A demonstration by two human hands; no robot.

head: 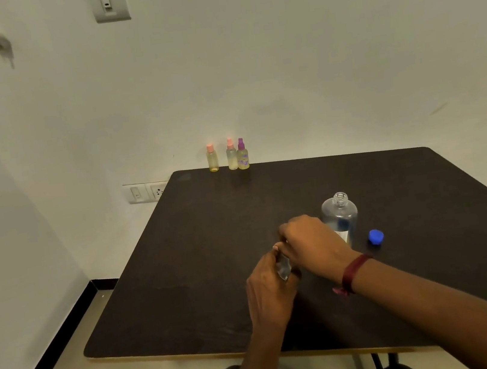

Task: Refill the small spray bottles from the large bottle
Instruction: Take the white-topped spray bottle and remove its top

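Clear bottle [283,268] clenched by left grip [267,288], right grip [310,240]; three others [231,156]; one large bottle [340,212].

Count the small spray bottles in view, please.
4. At the far edge of the table stand the left pink-capped bottle, the middle pink-capped bottle and the purple-capped bottle. The left hand grips a fourth clear bottle, its top hidden under the right hand.

Dim warm light, soft focus, wide-angle edge bending

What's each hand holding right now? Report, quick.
Left hand: grip closed round a small clear bottle.
Right hand: grip closed on that bottle's top.
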